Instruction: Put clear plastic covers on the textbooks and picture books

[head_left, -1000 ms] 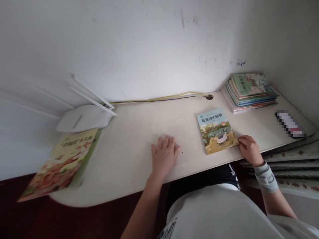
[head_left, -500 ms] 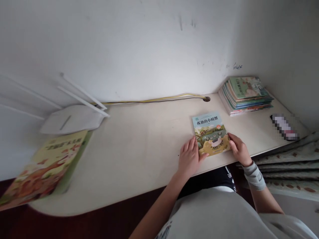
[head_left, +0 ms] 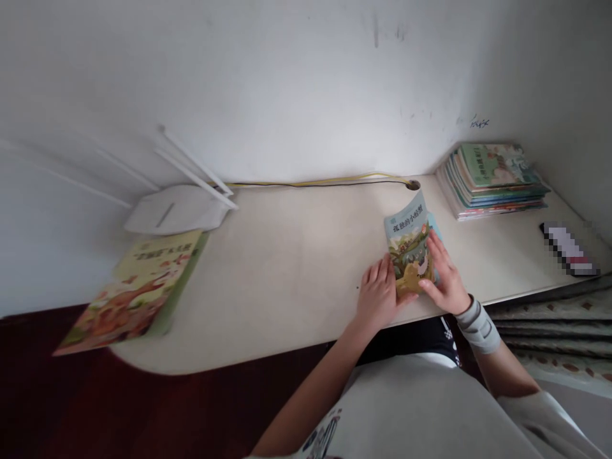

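Observation:
A thin picture book [head_left: 406,247] with a crab on its cover lies at the desk's front edge. Its right side is lifted and curls leftward, and a light blue strip shows beneath. My left hand [head_left: 380,293] holds the book down at its lower left, fingers along the left edge and thumb across the bottom of the cover. At the lifted right side is my right hand [head_left: 447,280], its thumb over the cover and its fingers extended along the edge. A grey wrist strap [head_left: 479,327] wraps my right wrist.
Back right stands a stack of books [head_left: 497,182], with a pixelated phone [head_left: 568,248] in front. At left, a yellow-green book [head_left: 138,287] overhangs the desk [head_left: 287,274] beside a white router [head_left: 179,210] with antennas. A cable [head_left: 310,184] runs along the wall.
The book's cover lay flat before; now its right side is raised and bent leftward. My right hand has moved from the right edge up and over onto the cover. The view has shifted slightly.

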A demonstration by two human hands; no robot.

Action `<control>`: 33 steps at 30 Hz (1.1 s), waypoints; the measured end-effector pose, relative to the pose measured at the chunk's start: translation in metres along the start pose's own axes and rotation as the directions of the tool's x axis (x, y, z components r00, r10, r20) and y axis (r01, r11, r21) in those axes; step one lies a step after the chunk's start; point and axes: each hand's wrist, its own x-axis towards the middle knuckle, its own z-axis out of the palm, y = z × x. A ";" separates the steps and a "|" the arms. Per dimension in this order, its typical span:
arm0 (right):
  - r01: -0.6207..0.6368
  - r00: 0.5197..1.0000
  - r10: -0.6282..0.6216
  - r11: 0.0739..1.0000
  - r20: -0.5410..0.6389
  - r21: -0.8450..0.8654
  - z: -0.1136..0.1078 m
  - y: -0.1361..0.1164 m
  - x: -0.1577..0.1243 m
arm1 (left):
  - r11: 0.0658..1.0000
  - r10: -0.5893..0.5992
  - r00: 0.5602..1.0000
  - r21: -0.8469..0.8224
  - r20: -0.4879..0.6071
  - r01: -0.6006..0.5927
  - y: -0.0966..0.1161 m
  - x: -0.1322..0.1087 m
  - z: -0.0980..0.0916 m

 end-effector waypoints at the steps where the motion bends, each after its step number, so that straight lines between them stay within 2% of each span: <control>1: 0.046 0.997 -0.045 0.999 0.056 -0.021 0.003 -0.002 0.006 | 1.000 -0.003 1.000 -0.007 -0.004 0.003 0.000 0.000 0.000; 4: 0.156 0.961 -0.129 0.983 0.246 -0.096 0.012 -0.009 0.022 | 0.996 0.052 0.999 -0.066 0.005 -0.052 -0.007 -0.003 -0.004; 6: 0.189 0.938 -0.139 0.973 0.318 -0.131 0.017 -0.014 0.028 | 0.992 0.080 0.997 -0.098 0.003 -0.079 -0.019 -0.007 -0.011; 8: 0.185 0.935 -0.131 0.973 0.330 -0.136 0.022 -0.019 0.034 | 0.998 0.013 1.000 -0.069 -0.020 -0.014 -0.036 -0.013 -0.020; 10: 0.168 0.939 -0.116 0.976 0.324 -0.136 0.028 -0.023 0.038 | 0.994 -0.107 0.994 -0.015 -0.029 0.107 -0.054 -0.019 -0.026; 12: 0.155 0.936 -0.090 0.973 0.339 -0.170 0.035 -0.026 0.041 | 0.985 -0.170 0.985 0.011 0.014 0.170 -0.067 -0.025 -0.029; 15: 0.129 0.928 -0.015 0.951 0.373 -0.282 0.048 -0.030 0.042 | 0.980 -0.197 0.978 0.011 0.071 0.197 -0.075 -0.029 -0.028; 17: 0.095 0.932 0.039 0.933 0.361 -0.347 0.054 -0.031 0.041 | 0.978 -0.210 0.976 0.002 0.061 0.210 -0.074 -0.031 -0.027; 22: 0.059 0.939 0.091 0.908 0.333 -0.416 0.059 -0.032 0.039 | 0.970 -0.233 0.972 -0.078 -0.041 0.229 -0.071 -0.034 -0.024; 29: 0.102 0.926 0.070 0.899 0.371 -0.425 0.062 -0.035 0.041 | 0.960 -0.202 0.957 -0.234 -0.209 0.151 -0.078 -0.040 -0.017; 33: 0.109 0.922 0.078 0.888 0.380 -0.446 0.065 -0.039 0.042 | 0.970 -0.201 0.925 -0.197 -0.323 0.142 -0.076 -0.039 -0.015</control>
